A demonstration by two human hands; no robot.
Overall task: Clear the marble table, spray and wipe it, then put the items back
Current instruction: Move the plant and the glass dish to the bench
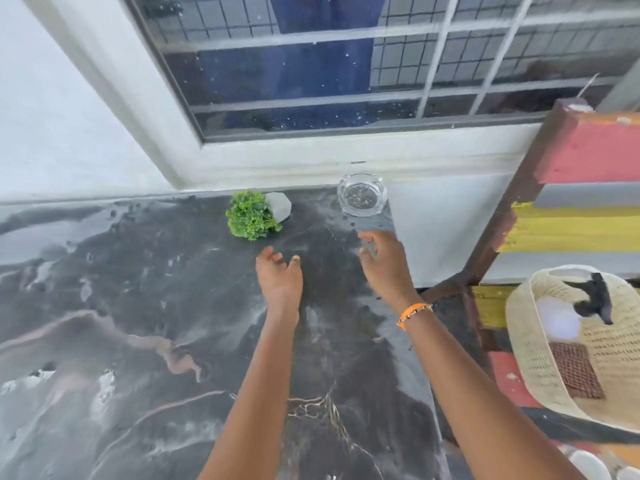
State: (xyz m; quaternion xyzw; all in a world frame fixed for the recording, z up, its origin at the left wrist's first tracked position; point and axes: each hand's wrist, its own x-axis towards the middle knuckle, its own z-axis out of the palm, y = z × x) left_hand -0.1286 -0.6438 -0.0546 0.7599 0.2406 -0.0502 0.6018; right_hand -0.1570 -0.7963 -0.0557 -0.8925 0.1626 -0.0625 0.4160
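The marble table fills the lower left of the view, its dark veined top streaked and patchy. Two items stand on it near the far edge, below the window: a small potted plant, tipped on its side with the pale pot pointing right, and a clear glass ashtray at the far right corner.

Both hands reach forward over the table. The left hand is empty, fingers loosely curled, short of the plant. The right hand, with an orange bracelet at the wrist, is empty too, fingers spread and slightly bent, just short of the ashtray.

Status, as a judgement: clearing is not finished, since both items are on the top. Spraying, wiping and returning appear to remain.

A woven basket sits to the right on a striped bench. It holds a dark object, possibly a spray trigger, and a brown cloth; motion blur prevents certainty. The ashtray's contents are unclear.
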